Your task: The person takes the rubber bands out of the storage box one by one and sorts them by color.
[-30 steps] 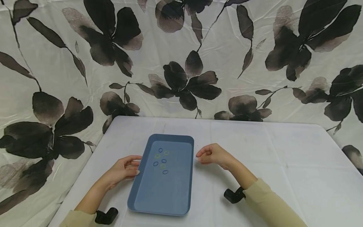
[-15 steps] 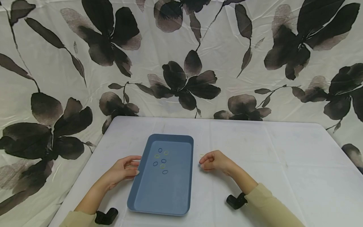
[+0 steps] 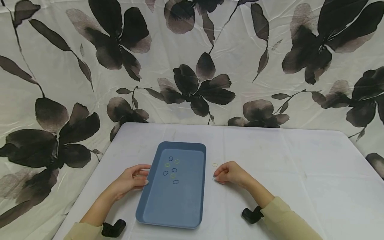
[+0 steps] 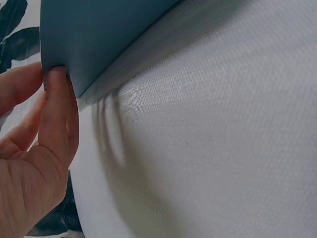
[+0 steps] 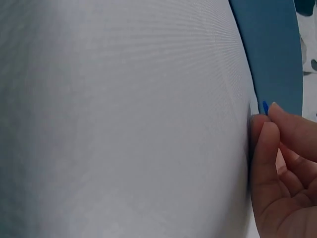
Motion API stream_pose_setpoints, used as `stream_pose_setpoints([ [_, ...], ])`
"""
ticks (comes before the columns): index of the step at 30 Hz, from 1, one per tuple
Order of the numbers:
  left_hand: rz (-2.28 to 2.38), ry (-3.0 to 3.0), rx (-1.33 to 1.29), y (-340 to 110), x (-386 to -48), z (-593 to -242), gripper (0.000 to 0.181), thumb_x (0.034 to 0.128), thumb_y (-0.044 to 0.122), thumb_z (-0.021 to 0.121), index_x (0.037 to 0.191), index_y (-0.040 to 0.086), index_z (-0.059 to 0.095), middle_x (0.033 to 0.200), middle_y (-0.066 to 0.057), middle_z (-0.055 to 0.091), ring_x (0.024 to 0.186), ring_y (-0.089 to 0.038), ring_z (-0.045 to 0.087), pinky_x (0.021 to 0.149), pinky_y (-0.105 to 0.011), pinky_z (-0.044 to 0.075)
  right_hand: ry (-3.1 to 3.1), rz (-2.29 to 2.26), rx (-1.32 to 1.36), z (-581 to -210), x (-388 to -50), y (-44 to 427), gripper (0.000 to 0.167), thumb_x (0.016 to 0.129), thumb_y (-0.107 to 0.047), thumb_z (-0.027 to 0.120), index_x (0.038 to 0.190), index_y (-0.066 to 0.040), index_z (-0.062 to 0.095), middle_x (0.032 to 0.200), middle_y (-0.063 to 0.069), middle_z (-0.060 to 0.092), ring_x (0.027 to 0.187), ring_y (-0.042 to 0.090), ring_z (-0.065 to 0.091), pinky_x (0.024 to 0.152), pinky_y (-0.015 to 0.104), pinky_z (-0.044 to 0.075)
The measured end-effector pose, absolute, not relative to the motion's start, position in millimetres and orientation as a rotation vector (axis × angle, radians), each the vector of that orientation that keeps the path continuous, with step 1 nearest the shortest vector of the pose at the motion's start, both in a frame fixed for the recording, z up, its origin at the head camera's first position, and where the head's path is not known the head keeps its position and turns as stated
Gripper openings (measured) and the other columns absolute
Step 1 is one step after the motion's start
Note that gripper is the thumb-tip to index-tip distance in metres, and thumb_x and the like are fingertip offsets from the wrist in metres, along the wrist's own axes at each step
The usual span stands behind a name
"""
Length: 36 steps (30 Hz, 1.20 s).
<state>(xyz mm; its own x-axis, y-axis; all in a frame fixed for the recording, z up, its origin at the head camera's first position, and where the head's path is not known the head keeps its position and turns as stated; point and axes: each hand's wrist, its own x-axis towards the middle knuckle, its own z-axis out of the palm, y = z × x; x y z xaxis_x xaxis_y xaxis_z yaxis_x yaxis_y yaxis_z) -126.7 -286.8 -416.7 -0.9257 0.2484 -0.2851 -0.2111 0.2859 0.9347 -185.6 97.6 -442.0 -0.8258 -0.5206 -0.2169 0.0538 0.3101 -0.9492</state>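
Observation:
A blue tray [image 3: 171, 203] lies on the table, with several thin blue and yellow rubber bands, such as a blue rubber band [image 3: 175, 182], in its far half. The left hand [image 3: 129, 181] holds the tray's left rim, thumb at the edge; in the left wrist view its fingers [image 4: 54, 114] press the outer wall. Just right of the tray, the right hand [image 3: 231, 173] is low over the table. Its thumb and fingertips pinch a small blue rubber band [image 5: 266, 106], mostly hidden by them. A yellow rubber band [image 3: 215, 165] lies on the table beyond those fingertips.
White cloth covers the table [image 3: 285, 160]. A black wrist device [image 3: 114, 228] sits under the left sleeve and another black wrist device [image 3: 252, 215] by the right. Behind the table hangs a floral curtain [image 3: 192, 50].
The right hand has drawn back toward the near side and slightly right, bringing the yellow rubber band on the table into sight. The left hand and the tray stay put.

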Motion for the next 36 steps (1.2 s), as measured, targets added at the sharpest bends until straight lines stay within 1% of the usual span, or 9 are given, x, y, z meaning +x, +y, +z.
stream_pose_setpoints([
  [6,1.672,2.192,0.014,-286,-126,-417,0.063,0.0834,0.0,0.063,0.138,-0.008,0.033,0.121,-0.027,0.044,0.098,-0.022,0.055,0.079,-0.033,0.051,2.177,-1.464,-0.419,-444,-187,93,0.009,0.077,0.004,0.069,0.084,0.009,0.066,0.066,0.005,0.063,0.056,0.009,0.055,0.056,0.024,0.048],
  [13,1.675,2.199,0.0,-287,-125,-416,0.063,0.0835,0.001,0.063,0.138,-0.008,0.033,0.124,-0.028,0.042,0.102,-0.024,0.054,0.08,-0.034,0.05,2.214,-1.393,-0.413,-436,-189,89,0.007,0.076,0.004,0.071,0.082,0.007,0.067,0.062,0.002,0.061,0.054,0.008,0.052,0.053,0.023,0.046],
  [19,1.675,2.2,-0.004,-286,-125,-417,0.061,0.0842,0.001,0.063,0.138,-0.007,0.034,0.126,-0.029,0.042,0.104,-0.025,0.055,0.08,-0.035,0.05,2.217,-1.333,-0.421,-430,-188,90,0.009,0.076,0.002,0.071,0.082,0.006,0.066,0.06,0.001,0.058,0.053,0.009,0.052,0.054,0.025,0.047],
  [24,1.687,2.188,-0.01,-283,-128,-416,0.061,0.0837,0.0,0.063,0.137,-0.008,0.034,0.123,-0.027,0.045,0.1,-0.023,0.056,0.079,-0.034,0.05,2.209,-1.304,-0.412,-430,-193,95,0.01,0.076,0.001,0.071,0.084,0.005,0.066,0.058,0.0,0.055,0.053,0.01,0.052,0.054,0.025,0.047],
  [30,1.685,2.197,0.008,-283,-133,-415,0.062,0.0832,0.0,0.064,0.137,-0.008,0.034,0.122,-0.027,0.045,0.098,-0.022,0.056,0.078,-0.033,0.051,2.172,-1.357,-0.348,-428,-201,100,0.01,0.078,0.003,0.069,0.087,0.006,0.067,0.063,0.001,0.058,0.056,0.012,0.053,0.056,0.025,0.047],
  [36,1.67,2.184,-0.017,-285,-130,-417,0.063,0.0824,0.001,0.065,0.137,-0.008,0.034,0.12,-0.025,0.047,0.096,-0.018,0.057,0.076,-0.031,0.051,2.125,-1.386,-0.301,-424,-204,99,0.011,0.079,0.004,0.066,0.09,0.006,0.066,0.071,0.004,0.063,0.061,0.012,0.057,0.058,0.026,0.05],
])
